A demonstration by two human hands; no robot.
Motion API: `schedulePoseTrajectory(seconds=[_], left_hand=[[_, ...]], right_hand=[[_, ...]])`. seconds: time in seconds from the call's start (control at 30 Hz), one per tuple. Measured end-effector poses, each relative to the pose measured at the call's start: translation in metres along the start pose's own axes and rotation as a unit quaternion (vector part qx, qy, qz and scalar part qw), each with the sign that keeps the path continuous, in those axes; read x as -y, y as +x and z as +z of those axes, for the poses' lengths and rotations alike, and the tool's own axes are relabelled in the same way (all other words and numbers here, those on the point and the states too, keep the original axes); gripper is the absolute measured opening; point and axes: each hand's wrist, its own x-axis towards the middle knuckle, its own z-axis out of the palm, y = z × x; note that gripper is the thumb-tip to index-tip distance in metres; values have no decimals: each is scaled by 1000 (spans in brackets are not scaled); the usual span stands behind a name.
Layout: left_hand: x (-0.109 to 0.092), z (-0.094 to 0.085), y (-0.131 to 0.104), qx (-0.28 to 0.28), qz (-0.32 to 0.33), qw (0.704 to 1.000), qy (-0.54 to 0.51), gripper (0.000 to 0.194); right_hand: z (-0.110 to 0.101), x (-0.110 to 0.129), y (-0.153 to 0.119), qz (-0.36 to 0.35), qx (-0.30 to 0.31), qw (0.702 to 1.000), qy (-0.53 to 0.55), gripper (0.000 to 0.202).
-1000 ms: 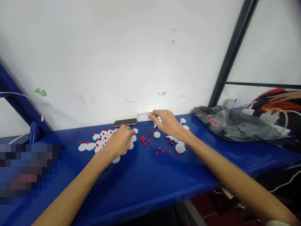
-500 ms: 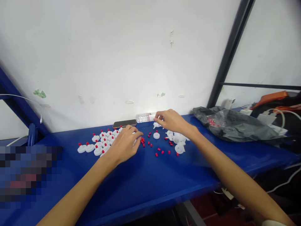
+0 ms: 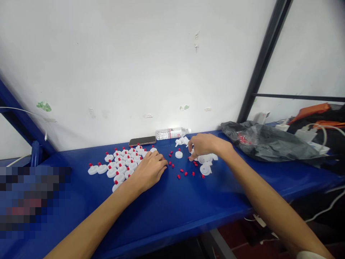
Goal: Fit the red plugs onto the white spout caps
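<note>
My left hand [image 3: 152,169] is over the loose red caps, its fingers curled together and their tips down at the table; what they hold, if anything, is hidden. Just left of it lie several white round pieces topped with red caps [image 3: 121,169]. My right hand [image 3: 201,145] reaches down at the pile of bare white pieces [image 3: 206,169], thumb and forefinger apart with a gap between them. One white piece with a red cap [image 3: 178,154] stands alone between the hands. Small red caps [image 3: 185,173] lie scattered on the blue table [image 3: 167,208].
A phone [image 3: 142,141] and a clear plastic bottle [image 3: 172,133] lie along the wall. On the right is a grey plastic bag [image 3: 269,144] with a clear bag of red pieces [image 3: 245,138] on it. A dark post [image 3: 258,68] rises behind.
My left hand has moved right and slightly down, onto the loose red caps, uncovering more capped pieces. My right hand has gone from beside the bottle to the pile of white pieces.
</note>
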Motion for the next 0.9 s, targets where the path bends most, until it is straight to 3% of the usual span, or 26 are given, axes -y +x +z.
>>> schedulePoseTrajectory(seconds=[0.3,0.47,0.73,0.9], left_hand=[[3,2,1,12,-9,1000,5,26],[0,-4,0,24,-20,999,-12,31],[3,-8,-3,37,-29,999,-26,25],[3,-12,-2,-33,-69,997,-31,18]], right_hand=[[0,4,0,-4,34,999,-25,35],[-3,7,2,-28,-25,999,16,35],[9,19,9,-146,-105,979,93,25],[9,28,6,-233,-123,957,119,21]])
